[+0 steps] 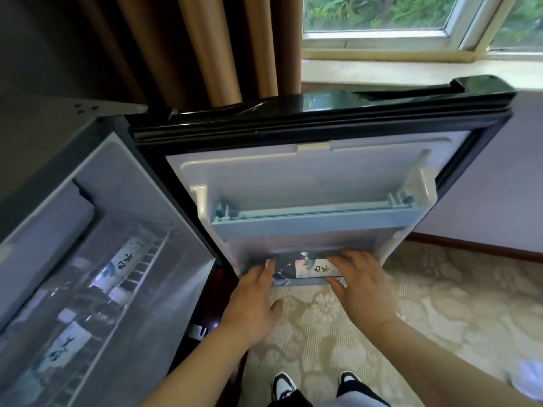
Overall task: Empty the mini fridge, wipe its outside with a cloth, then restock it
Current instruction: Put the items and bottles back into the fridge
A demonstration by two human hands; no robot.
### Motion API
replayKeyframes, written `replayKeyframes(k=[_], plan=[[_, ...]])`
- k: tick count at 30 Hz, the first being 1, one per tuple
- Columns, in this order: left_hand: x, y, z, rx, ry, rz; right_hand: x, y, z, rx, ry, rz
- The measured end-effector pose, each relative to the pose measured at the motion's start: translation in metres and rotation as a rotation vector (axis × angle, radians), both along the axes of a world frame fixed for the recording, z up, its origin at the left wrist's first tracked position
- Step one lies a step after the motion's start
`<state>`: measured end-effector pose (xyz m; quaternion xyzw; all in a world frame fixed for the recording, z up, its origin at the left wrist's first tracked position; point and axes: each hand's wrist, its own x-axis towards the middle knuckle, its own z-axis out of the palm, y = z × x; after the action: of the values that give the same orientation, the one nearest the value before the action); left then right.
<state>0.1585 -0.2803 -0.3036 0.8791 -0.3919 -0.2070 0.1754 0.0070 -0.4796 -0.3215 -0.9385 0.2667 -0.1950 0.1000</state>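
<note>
**ITEM: MINI FRIDGE, DOOR OPEN, BOTH HANDS AT THE LOWER DOOR BIN**

**Left hand** (255,295): fingers fairly straight, thumb spread wide. The fingertips reach into the bin and touch the bottle's dark end. Whether they hook round it cannot be told.

**Right hand** (363,284): fingers curled over the top of the bottle, thumb underneath, gripping its labelled end.

**Door bottle** (308,270): lies on its side in the lower door bin (296,284), between the two hands. Two hands probably suit it, since the bin is narrow and the bottle has to travel level past the rim.

**Door** (323,177): swung fully open, rising above and beyond both hands. The upper door rack (317,221) just above the fingers holds nothing visible.

**Mini fridge** (141,183): cabinet well to the left of the left hand. One upper bottle (125,259) and one nearer bottle (69,343) lie lengthwise on the wire shelf (147,261), likely because there is no height for them to stand.

**White object** (527,377): blurred, on the carpet (411,304), below and right of the right forearm. It may be the wiping cloth, left within reach.

**Stage (judgement)**: the bottle is being either lifted out or seated. With stock on the shelf, this view alone does not settle whether it is emptying or restocking.

**Risk (judgement)**: the smooth bottle could roll off the bin's lip if one end leads.
</note>
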Motion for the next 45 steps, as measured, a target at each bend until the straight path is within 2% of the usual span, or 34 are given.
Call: replayKeyframes(k=[5, 11, 17, 21, 24, 26, 28, 31, 34, 39, 45], plan=[[-0.020, -0.004, 0.018, -0.009, -0.010, 0.044, -0.012, -0.016, 0.007, 0.103, -0.045, 0.106], [-0.069, -0.028, 0.048, -0.068, -0.128, 0.174, -0.038, -0.056, 0.045, 0.229, -0.029, 0.403], [-0.151, -0.078, 0.097, -0.193, -0.238, 0.309, -0.080, -0.126, 0.086, 0.155, -0.301, 0.523], [-0.180, -0.115, 0.154, -0.304, -0.411, 0.365, -0.086, -0.164, 0.133, 0.178, -0.486, 0.494], [-0.180, -0.141, 0.202, -0.428, -0.636, 0.350, -0.075, -0.181, 0.172, 0.219, -0.532, 0.532], [-0.172, -0.158, 0.231, -0.432, -0.719, 0.328, -0.065, -0.184, 0.195, 0.244, -0.523, 0.585], [-0.158, -0.173, 0.250, -0.359, -0.721, 0.303, -0.054, -0.182, 0.208, 0.271, -0.477, 0.629], [-0.140, -0.186, 0.259, -0.112, -0.668, 0.311, -0.040, -0.179, 0.220, 0.326, -0.436, 0.673], [-0.132, -0.182, 0.256, 0.032, -0.631, 0.292, -0.032, -0.176, 0.224, 0.387, -0.480, 0.671], [-0.150, -0.159, 0.259, -0.061, -0.522, 0.296, -0.039, -0.171, 0.222, 0.459, -0.599, 0.730], [-0.199, -0.106, 0.269, -0.169, -0.387, 0.380, -0.055, -0.138, 0.225, 0.439, -0.543, 1.064]])
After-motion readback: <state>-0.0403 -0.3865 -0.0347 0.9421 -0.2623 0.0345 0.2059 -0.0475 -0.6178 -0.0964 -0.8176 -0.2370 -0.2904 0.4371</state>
